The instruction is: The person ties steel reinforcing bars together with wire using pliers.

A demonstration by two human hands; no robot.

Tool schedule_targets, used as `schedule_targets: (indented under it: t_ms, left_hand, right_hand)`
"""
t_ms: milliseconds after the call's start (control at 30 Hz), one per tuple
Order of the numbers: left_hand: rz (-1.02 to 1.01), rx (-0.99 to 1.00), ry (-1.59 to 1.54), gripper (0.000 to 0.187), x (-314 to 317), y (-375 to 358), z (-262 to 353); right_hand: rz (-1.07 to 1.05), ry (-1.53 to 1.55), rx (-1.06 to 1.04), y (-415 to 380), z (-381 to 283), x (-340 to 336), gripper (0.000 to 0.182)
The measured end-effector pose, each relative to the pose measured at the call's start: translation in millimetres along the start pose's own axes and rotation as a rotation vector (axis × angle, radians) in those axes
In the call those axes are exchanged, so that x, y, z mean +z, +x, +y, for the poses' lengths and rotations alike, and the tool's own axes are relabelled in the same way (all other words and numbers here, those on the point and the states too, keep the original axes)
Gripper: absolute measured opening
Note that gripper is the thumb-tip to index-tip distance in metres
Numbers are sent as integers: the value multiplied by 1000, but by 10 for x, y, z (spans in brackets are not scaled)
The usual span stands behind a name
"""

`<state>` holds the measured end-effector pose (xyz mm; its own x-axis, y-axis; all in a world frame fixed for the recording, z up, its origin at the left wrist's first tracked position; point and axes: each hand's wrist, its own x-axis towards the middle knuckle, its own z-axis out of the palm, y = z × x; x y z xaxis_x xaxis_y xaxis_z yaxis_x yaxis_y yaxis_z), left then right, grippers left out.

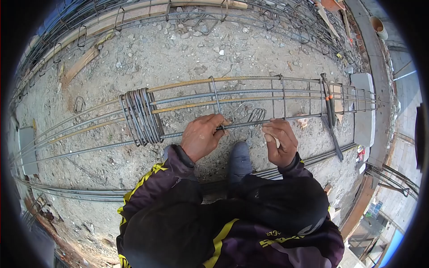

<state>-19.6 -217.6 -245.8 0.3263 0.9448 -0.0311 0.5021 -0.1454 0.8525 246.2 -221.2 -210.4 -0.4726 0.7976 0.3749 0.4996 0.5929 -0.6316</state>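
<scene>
A cage of long steel rebar runs across the view in front of me, with stirrups standing around its bars. My left hand is closed at the nearest bar, its fingers gripping the lower corner of a single stirrup. Further right along that bar, my right hand has its thumb and fingers curled together in a pinch; what lies in them is too small to make out. To the left of my left hand, a bunch of stirrups is packed close together around the bars.
A pair of orange-handled pincers hangs on the cage at the right. Pale blocks stand under its ends. More rebar lies near my feet. Beyond the gravelly ground are another cage and a wooden board.
</scene>
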Motion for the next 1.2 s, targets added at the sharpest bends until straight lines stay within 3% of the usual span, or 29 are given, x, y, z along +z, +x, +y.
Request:
schedule_targets:
  t_ms: [33, 133, 167, 267, 367, 467, 600, 633, 733, 833, 933, 967, 1067, 1200]
  left_hand:
    - [-3, -1, -9, 21, -8, 8, 2]
    - [-25, -15, -27, 22, -25, 25, 30]
    - [-36, -28, -27, 21, -37, 36, 40]
    - [-73, -79, -33, 22, -53, 55, 79]
    - [-80, -115, -28, 22, -24, 53, 93]
    - [-85, -103, 19, 23, -52, 71, 120]
    - [-102, -125, 0, 23, -36, 78, 113]
    - [-101, -131, -1, 23, -31, 79, 115]
    - [-103, -132, -4, 22, -25, 84, 115]
    - [-106, -119, 0, 21, -26, 90, 105]
    - [-114, -126, 19, 21, -20, 92, 106]
    - [-122, -137, 24, 21, -26, 96, 114]
    - [-124, -145, 5, 21, -18, 81, 113]
    - [-130, -146, 8, 22, -32, 94, 118]
  right_hand:
    - [55, -18, 0, -95, -54, 61, 30]
    - [250, 281, 598, -597, 148, 374, 33]
    - [320, 581, 919, -698, 233, 436, 42]
    - [489, 699, 738, -520, 226, 663, 54]
    - [402, 1093, 640, -344, 325, 803, 55]
    - [86, 902, 545, -483, 719, 930, 47]
    - [-62, 638, 522, -269, 744, 708, 48]
    - [4, 849, 544, -229, 723, 731, 49]
    - [-167, 766, 247, -212, 918, 810, 45]
    - [-236, 1073, 247, -178, 1057, 812, 36]
    - [-228, 1586, 300, -138, 1155, 1025, 35]
    - [-308, 1539, 413, -140, 1186, 1011, 37]
    - [-375, 1775, 372, -185, 1372, 1287, 32]
    - [-527, 1478, 311, 41, 1447, 1178, 28]
